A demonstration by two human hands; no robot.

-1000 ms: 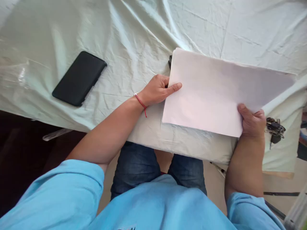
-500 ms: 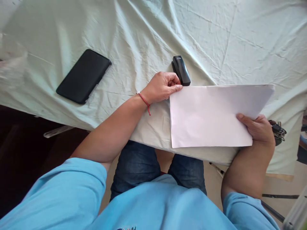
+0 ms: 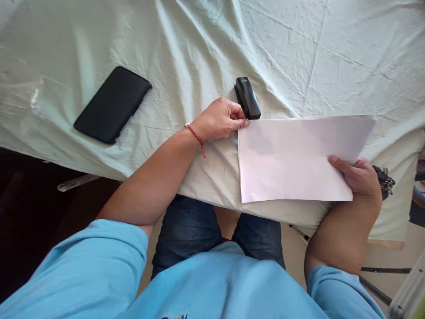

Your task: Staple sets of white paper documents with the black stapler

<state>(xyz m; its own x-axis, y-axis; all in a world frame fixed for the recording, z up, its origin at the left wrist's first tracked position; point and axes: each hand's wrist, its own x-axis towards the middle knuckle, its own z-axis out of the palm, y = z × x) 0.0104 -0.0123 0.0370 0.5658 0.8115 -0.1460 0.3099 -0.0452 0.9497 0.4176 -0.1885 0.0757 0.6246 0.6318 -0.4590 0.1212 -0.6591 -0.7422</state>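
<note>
Stapler lies on the cloth just beyond the far left corner of the paper, long axis pointing away and slightly leftward, nearer the left hand, which pinches that corner, than the right hand, which, well apart, clasps the paper's right side.

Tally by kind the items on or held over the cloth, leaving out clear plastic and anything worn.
Black phone-like device: 1
Black stapler: 1
White paper stack: 1 (individual sheets can't be counted)
Key bunch: 1 (partly hidden; separate keys can't be counted)
Total: 4
</note>
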